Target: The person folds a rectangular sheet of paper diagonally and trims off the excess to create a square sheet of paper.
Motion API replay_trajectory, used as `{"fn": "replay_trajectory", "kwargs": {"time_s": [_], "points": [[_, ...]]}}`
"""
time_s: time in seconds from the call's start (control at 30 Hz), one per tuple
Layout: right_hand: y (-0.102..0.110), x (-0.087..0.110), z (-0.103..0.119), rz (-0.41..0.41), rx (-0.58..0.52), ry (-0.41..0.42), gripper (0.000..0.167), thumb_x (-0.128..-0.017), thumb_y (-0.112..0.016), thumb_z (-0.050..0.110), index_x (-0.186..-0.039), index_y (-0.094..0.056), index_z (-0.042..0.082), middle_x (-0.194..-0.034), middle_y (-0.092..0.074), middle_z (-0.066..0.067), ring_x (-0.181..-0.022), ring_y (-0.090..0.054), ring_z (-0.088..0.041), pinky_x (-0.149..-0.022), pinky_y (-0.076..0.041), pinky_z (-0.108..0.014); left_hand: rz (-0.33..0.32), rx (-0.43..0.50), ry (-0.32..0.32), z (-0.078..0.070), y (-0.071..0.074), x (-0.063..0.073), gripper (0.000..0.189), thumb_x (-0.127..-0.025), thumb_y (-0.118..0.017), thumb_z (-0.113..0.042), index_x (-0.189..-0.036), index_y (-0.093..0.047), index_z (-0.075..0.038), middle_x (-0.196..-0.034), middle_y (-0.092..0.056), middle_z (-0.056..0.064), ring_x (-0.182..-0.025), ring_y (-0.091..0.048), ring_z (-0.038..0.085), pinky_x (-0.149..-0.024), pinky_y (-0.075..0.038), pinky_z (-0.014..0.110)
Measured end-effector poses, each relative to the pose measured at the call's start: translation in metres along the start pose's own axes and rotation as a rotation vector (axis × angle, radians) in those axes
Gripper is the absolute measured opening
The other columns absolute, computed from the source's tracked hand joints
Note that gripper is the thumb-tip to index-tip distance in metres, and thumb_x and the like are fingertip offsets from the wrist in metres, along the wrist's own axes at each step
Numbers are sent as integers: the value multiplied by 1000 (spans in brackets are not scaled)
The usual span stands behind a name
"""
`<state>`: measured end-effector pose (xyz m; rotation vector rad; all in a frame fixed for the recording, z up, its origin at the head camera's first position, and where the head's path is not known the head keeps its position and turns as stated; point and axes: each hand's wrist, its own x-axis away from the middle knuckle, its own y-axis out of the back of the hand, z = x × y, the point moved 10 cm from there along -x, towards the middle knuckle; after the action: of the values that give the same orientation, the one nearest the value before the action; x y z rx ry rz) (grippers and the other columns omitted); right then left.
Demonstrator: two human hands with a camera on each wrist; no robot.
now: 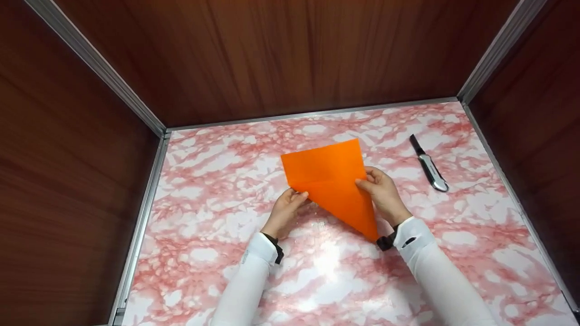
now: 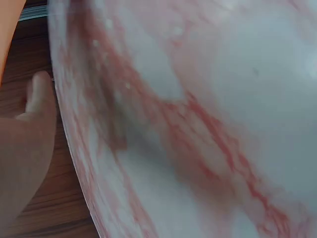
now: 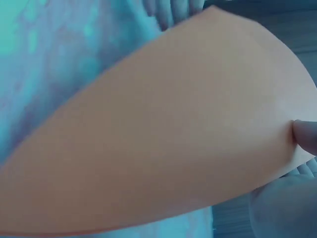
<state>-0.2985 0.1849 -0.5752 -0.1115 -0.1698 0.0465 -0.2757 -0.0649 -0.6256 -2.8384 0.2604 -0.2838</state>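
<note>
An orange sheet of paper (image 1: 333,174), with a slanted lower-left edge running down to a sharp point, is held up above the table. At its left corner my left hand (image 1: 284,212) pinches it between thumb and fingers. My right hand (image 1: 386,195) grips the right edge, thumb on the near face and fingers behind. In the right wrist view the paper (image 3: 163,119) spans most of the picture, the right thumb (image 3: 306,136) pressing on it. The left wrist view shows the left hand (image 2: 25,148) at the side, with only a strip of the paper (image 2: 6,25).
A grey and black utility knife (image 1: 429,165) lies on the right of the red-and-white marbled table (image 1: 204,226). Dark wood panels (image 1: 272,54) with metal edge strips stand at the back and both sides.
</note>
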Motion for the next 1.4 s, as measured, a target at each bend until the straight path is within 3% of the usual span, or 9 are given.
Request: {"fn": "replay_trajectory", "kwargs": {"time_s": [0.1, 0.17, 0.23, 0.37, 0.5, 0.7, 0.8, 1.13, 1.4], "points": [[0, 6, 11, 30, 8, 18, 38, -98, -67, 5, -133, -56, -5, -114, -72, -7, -100, -67, -19, -90, -53, -28, 13, 91, -5, -15, -4, 3, 25, -104, -62, -17, -117, -63, 4, -104, -73, 15, -98, -71, 28, -101, -49, 54], [2, 9, 17, 42, 29, 21, 39, -98, -69, 8, -134, -56, -3, -115, -72, -8, -101, -66, -20, -90, -53, -29, -8, 67, -16, -26, -4, 5, 22, -103, -64, -20, -106, -68, 1, -96, -75, 11, -89, -73, 23, -94, -55, 48], [5, 11, 24, 58, 68, 31, 42, -98, -71, 13, -134, -57, -3, -115, -72, -9, -102, -67, -20, -90, -53, -29, -17, 56, -33, -37, -5, 7, 22, -102, -66, -20, -100, -71, 1, -94, -75, 9, -87, -73, 21, -90, -57, 42], [9, 14, 40, 79, 132, 67, 43, -96, -74, 20, -129, -61, -6, -107, -74, -9, -97, -68, -19, -87, -53, -31, -20, 49, -50, -53, -7, 10, 20, -100, -69, -18, -94, -74, 1, -91, -75, 10, -83, -74, 21, -91, -57, 45], [11, 16, 53, 96, 145, 93, 42, -95, -75, 24, -122, -66, -6, -100, -76, -9, -91, -69, -19, -86, -54, -32, 36, 39, -49, -65, -11, 14, 21, -100, -68, -18, -94, -75, 1, -90, -75, 10, -84, -74, 23, -91, -56, 46], [17, 21, 64, 121, 183, 92, 41, -94, -78, 26, -120, -68, -3, -99, -76, -10, -88, -68, -21, -83, -54, -33, 228, -13, 10, -77, -19, 20, 32, -104, -61, -28, -106, -74, 1, -99, -76, 13, -96, -74, 28, -93, -56, 46], [18, 23, 66, 143, 214, 90, 39, -94, -78, 24, -119, -68, -3, -97, -75, -9, -86, -66, -21, -80, -54, -33, 292, -70, 11, -83, -19, 23, 36, -105, -60, -31, -113, -73, 2, -105, -76, 16, -102, -72, 31, -95, -55, 45], [14, 26, 70, 204, 222, 116, 27, -96, -72, 14, -113, -67, -6, -85, -69, -6, -79, -62, -20, -75, -53, -32, 345, -96, 14, -89, -18, 29, 42, -105, -60, -36, -119, -71, 2, -110, -74, 18, -111, -67, 43, -97, -53, 48], [14, 31, 72, 204, 205, 138, 24, -95, -72, 11, -111, -68, -7, -84, -68, -6, -77, -61, -19, -73, -52, -35, 364, -91, -29, -99, -20, 31, 36, -107, -57, -29, -117, -71, 3, -112, -73, 18, -107, -70, 33, -96, -53, 48]]}}
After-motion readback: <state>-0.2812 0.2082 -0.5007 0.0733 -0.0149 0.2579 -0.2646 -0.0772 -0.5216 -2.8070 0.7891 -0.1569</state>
